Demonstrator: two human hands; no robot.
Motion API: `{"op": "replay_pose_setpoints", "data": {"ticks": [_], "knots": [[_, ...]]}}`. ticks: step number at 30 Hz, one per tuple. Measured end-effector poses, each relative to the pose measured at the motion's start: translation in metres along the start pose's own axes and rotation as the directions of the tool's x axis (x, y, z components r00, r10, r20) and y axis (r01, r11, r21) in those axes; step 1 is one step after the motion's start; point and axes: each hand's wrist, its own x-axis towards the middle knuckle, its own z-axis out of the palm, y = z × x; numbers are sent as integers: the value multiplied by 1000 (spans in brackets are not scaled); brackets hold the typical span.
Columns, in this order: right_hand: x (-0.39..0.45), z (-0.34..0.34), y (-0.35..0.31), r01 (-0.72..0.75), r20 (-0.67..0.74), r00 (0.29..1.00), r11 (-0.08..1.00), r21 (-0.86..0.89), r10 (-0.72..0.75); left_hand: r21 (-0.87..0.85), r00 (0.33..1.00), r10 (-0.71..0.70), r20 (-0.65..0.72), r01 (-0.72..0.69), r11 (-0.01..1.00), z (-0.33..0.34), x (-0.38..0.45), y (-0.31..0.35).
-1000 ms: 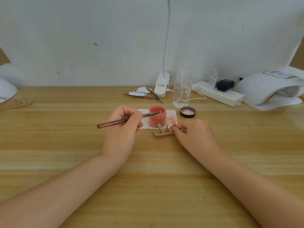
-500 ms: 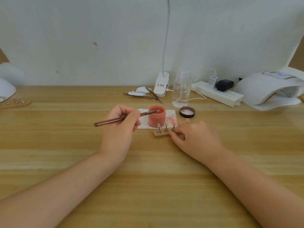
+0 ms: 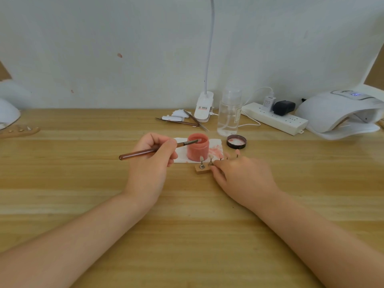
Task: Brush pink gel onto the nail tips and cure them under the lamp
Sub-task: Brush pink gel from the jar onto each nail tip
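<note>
Head view: the left hand (image 3: 150, 161) grips the brush (image 3: 153, 151), its tip now dipped at the mouth of the pink gel jar (image 3: 198, 149) after hovering beside it. The right hand (image 3: 243, 177), fingers extended, has spread over the wooden holder (image 3: 202, 169), steadying the nail tips (image 3: 201, 159) beside the jar, so loading gel looks underway and painting next.

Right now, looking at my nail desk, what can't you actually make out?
- Wooden holder: its right part lies under the right hand, head view, so the tip count is unknown.
- Brush bristles: too small to show gel.
- Pink jar: gel level hidden by its wall.
- Curing lamp: cut off by the right edge.
</note>
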Motion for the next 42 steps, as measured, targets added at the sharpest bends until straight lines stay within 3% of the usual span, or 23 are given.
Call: {"op": "replay_pose_setpoints", "data": {"ticks": [4,10,18,21,26,31,42], "knots": [[-1,1,5,-99,-55,994,995,-31,97,0,1000,3,4,-3,1000,0,0,0],[2,8,7,-166,-12,986,980,111,168,-8,1000,1,9,-1,1000,1,-2,1],[1,5,6,-111,14,994,983,148,110,-4,1000,20,22,-20,1000,1,-2,0],[-1,4,6,-35,-130,990,987,158,56,-6,1000,9,10,-8,1000,1,-2,1],[-2,0,6,-16,-299,947,945,327,120,-11,1000,6,-5,-6,1000,0,-2,3],[-2,-3,5,7,-307,936,865,501,171,51,993,100,70,-104,993,1,-8,8],[1,4,6,-29,-278,931,806,591,237,218,935,262,240,-315,924,3,-21,15]]}}
